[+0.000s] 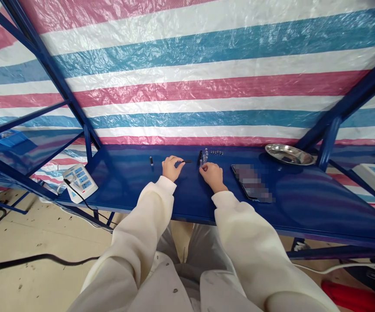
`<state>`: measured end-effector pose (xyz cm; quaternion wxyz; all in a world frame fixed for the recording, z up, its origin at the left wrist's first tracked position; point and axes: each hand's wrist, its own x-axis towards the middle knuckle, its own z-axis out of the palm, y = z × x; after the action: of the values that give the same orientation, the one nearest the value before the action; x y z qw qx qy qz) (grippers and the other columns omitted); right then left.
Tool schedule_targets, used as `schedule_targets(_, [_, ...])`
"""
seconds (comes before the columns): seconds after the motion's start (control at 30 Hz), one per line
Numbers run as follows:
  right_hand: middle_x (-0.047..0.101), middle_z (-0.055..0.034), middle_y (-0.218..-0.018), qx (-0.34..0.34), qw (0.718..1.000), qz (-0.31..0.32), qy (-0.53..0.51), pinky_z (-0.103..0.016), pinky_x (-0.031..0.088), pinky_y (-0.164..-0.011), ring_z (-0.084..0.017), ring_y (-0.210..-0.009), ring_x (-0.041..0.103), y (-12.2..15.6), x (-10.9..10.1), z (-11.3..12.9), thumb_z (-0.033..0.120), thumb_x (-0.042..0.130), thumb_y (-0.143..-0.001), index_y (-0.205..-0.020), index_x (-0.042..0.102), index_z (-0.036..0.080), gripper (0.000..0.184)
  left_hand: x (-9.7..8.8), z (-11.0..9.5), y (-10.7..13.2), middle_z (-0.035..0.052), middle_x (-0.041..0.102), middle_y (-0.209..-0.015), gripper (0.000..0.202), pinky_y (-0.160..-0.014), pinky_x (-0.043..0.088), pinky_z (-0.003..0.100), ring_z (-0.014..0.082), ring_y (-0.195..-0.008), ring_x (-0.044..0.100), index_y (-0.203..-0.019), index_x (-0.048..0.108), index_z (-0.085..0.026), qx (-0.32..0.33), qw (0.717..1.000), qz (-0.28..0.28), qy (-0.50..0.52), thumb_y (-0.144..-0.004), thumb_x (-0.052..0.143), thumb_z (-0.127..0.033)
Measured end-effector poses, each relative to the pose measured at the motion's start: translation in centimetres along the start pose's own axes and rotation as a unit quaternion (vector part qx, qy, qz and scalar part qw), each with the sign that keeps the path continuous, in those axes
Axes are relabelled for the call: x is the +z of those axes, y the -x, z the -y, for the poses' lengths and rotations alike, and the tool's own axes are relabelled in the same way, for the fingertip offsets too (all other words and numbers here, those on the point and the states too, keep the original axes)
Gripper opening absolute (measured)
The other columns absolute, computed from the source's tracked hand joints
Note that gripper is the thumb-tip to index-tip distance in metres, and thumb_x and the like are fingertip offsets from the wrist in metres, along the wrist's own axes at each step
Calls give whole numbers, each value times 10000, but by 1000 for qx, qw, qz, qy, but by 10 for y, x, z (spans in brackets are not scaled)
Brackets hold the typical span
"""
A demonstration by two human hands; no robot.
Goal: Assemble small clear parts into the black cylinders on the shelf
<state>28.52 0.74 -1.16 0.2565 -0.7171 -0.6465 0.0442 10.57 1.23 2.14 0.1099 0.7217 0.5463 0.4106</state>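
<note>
A thin dark stick-like piece [186,161] juts out to the right from the pinched fingers of my left hand [171,168], just above the blue table. My right hand [212,175] has its fingertips closed at the near end of a row of small clear tubes [206,154], on a small clear tube [201,163]. Right beside these tubes runs a row of small black pieces [200,155]. Several tiny metal pieces [216,153] form a line farther right. Left of my left hand stands a small black-and-clear tube [151,161].
A phone [250,183] lies right of my right hand. At the back right is a shiny metal dish [289,154]. A white power strip [79,183] with a black cable sits at the left end of the blue table [125,186]. Blue frame posts flank both ends.
</note>
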Motion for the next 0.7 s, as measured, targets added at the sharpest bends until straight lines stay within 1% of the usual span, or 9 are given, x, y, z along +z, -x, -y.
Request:
schedule_targets(0.13, [628, -57, -735, -107, 994, -34, -11, -295, 279, -654, -195, -774, 531, 3, 1, 5, 256, 503, -794, -758, 621, 163, 155, -2, -3, 2, 18, 660, -933, 90, -851, 363, 330, 169, -900, 564, -832, 666, -217, 3, 1000, -4, 4, -783, 628, -281])
schedule_targets(0.23, [610, -52, -700, -151, 987, -58, -13, -295, 262, -645, -185, -741, 516, 4, 3, 8, 256, 489, -808, -739, 612, 161, 171, -4, -5, 3, 8, 663, -935, 82, -857, 367, 325, 157, -893, 567, -830, 665, -217, 8, 1000, -2, 1, -782, 632, -275])
schedule_targets(0.37, [598, -49, -677, -174, 982, -70, -7, -297, 256, -646, -185, -731, 510, 4, 3, 8, 245, 484, -812, -712, 602, 161, 176, -4, -5, 2, 11, 665, -934, 78, -857, 376, 323, 155, -888, 571, -832, 664, -215, 15, 1000, -4, 3, -780, 634, -264])
schedule_targets(0.53, [600, -49, -681, -184, 981, -67, -1, -298, 254, -641, -185, -722, 507, 5, 2, 9, 226, 490, -806, -714, 601, 161, 158, -3, -5, 4, 6, 665, -934, 75, -869, 371, 331, 151, -890, 573, -828, 671, -220, 21, 1000, -5, 16, -776, 640, -264])
schedule_targets(0.7, [613, -68, -718, -205, 976, -68, 28, -308, 248, -649, -191, -726, 495, 6, 1, 10, 206, 479, -801, -718, 601, 155, 156, -6, -9, 5, 6, 670, -915, 79, -873, 373, 342, 155, -883, 576, -840, 677, -222, 17, 1000, -6, 23, -778, 637, -250])
